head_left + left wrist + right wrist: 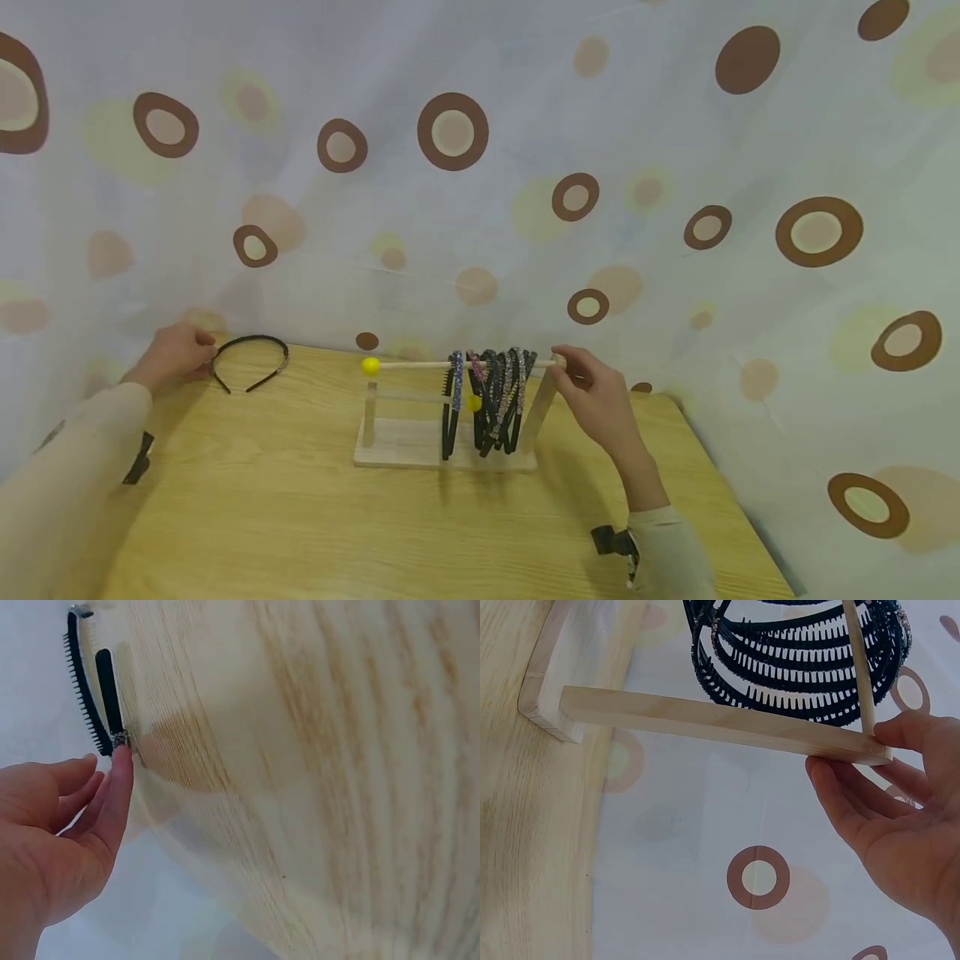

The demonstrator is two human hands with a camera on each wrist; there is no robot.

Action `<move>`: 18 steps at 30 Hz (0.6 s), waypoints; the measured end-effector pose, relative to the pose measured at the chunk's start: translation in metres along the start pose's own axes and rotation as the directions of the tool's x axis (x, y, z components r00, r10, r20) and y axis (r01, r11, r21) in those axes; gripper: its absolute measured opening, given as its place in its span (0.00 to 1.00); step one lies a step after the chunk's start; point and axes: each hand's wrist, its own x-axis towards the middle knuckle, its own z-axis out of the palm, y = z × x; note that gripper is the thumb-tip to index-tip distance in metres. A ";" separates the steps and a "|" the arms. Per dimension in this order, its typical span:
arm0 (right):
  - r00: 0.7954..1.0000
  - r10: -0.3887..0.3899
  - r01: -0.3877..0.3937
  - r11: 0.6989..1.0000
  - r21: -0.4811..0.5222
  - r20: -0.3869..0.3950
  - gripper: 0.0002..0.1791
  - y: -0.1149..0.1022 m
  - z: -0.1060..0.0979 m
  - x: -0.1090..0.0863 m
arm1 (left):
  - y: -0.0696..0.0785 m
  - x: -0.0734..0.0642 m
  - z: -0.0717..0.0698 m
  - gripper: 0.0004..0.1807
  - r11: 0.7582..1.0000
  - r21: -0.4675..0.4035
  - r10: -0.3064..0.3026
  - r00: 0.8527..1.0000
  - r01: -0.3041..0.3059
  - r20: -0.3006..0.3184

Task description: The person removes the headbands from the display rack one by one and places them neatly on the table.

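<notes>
Steadying the wooden rack (450, 446) mid-table with my right hand (600, 400) pinching its post top, my left hand (174, 354), fingers relaxed, touches one tip of the black headband (251, 360) near the table's (300, 517) far left corner; best to pinch that tip firmly before lifting.

A light wooden desk (262, 517) with visible grain. Behind and to its right hangs a pale curtain (525, 125) printed with brown and yellowish circles.
</notes>
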 end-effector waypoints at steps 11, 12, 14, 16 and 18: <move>1.000 0.014 -0.014 1.000 0.006 0.013 0.19 0.003 -0.002 -0.001 | 0.092 -0.023 0.015 0.24 0.978 -0.138 0.123 0.963 -0.159 -0.238; 1.000 0.013 -0.013 1.000 0.008 0.013 0.19 0.003 -0.002 -0.001 | 0.103 -0.029 0.018 0.25 0.973 -0.145 0.136 0.954 -0.179 -0.268; 1.000 0.013 -0.013 1.000 0.018 0.017 0.19 0.004 -0.002 0.000 | 0.127 -0.043 0.024 0.24 0.962 -0.162 0.159 0.933 -0.219 -0.322; 1.000 0.012 -0.013 1.000 0.026 0.027 0.19 0.004 -0.001 0.000 | 0.149 -0.058 0.032 0.23 0.953 -0.154 0.189 0.909 -0.261 -0.371; 0.999 0.010 -0.011 0.999 0.033 0.032 0.20 0.004 0.000 0.000 | 0.172 -0.073 0.041 0.21 0.938 -0.146 0.235 0.886 -0.315 -0.400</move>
